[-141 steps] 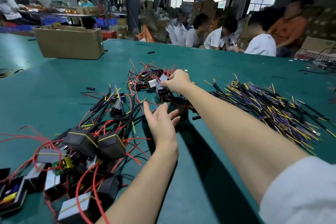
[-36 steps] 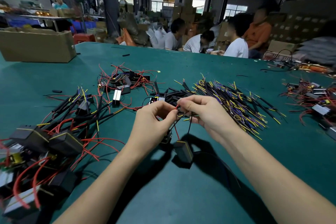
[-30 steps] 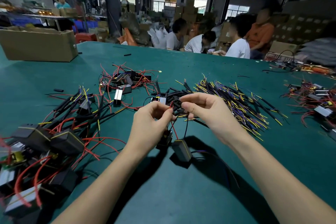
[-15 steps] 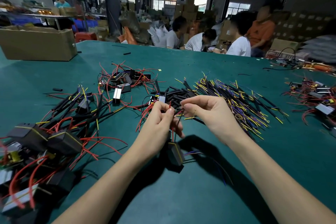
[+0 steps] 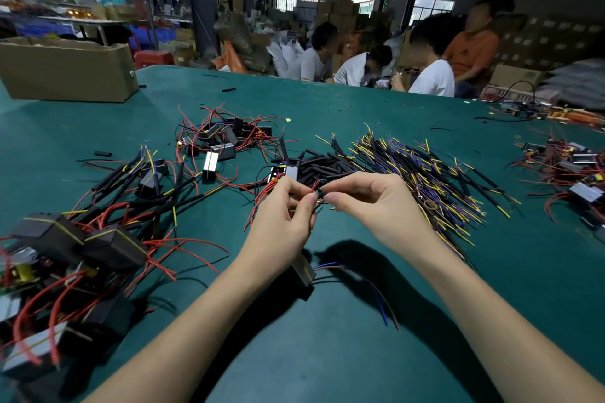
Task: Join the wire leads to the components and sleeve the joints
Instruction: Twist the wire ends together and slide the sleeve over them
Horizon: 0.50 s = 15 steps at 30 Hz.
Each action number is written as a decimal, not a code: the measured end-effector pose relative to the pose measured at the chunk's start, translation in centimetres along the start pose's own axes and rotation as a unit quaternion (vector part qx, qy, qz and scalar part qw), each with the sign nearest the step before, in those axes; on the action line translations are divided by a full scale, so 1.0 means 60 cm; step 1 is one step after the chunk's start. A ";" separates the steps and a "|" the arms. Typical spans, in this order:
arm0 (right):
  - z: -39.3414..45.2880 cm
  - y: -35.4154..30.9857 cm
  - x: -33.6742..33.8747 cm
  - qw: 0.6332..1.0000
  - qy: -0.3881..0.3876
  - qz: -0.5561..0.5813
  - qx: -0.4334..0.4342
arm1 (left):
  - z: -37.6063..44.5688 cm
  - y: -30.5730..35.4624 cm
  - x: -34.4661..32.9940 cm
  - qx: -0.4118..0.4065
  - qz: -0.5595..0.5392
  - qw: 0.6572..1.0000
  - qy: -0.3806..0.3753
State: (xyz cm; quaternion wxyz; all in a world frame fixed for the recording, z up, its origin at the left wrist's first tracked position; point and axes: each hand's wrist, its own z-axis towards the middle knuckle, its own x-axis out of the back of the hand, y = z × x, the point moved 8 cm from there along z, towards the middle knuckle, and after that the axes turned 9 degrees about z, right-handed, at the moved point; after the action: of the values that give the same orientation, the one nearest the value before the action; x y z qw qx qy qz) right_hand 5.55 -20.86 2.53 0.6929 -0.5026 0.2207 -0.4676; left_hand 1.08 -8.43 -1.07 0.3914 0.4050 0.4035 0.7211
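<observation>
1. While both hands work above the desk (image 5: 327, 353) at centre frame, the left hand (image 5: 278, 222) pinches a bunch of red leads (image 5: 262, 198) between thumb and fingers; the right hand (image 5: 376, 206) pinches a short black sleeve (image 5: 322, 192) at its fingertips, meeting the left hand's thumb tip.
2. Component (image 5: 303, 270), a small black block, hangs just below the left hand, with blue and red wires (image 5: 376, 291) trailing off toward 4 o'clock over the desk.
3. Only container: a cardboard box (image 5: 68, 70) at 10 o'clock, far side of the desk. Top is open; contents can't be seen from this angle.
4. Loose stock, all lying straight on the desk, unboxed:
   - black sleeve pieces (image 5: 327, 165) at 12 o'clock, just beyond the hands
   - yellow, purple and black wire bundle (image 5: 432, 180) at 2 o'clock, touching the sleeve pile
   - components with red leads (image 5: 226, 137) at 11 o'clock
   - bigger black blocks with red leads (image 5: 82, 245) at 8–9 o'clock, running to the left frame edge
   - another wired pile (image 5: 573, 173) at 3 o'clock, by the right frame edge
5. Far desk edge runs across 12–1 o'clock, with seated people (image 5: 432, 72) right behind it.
6. Open green surface: at 6 o'clock between the forearms, at 4–5 o'clock, and a band at 10 o'clock between the box and the piles.
</observation>
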 end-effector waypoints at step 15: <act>-0.008 0.063 -0.017 0.962 0.060 0.253 -0.087 | 0.006 -0.003 0.006 0.012 0.046 0.999 0.001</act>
State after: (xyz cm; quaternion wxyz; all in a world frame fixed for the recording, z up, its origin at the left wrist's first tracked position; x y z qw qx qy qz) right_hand 6.32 -19.97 -1.25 0.7277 -0.4595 0.4215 -0.2857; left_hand 1.30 -7.93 -1.03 0.3531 0.4271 0.3933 0.7337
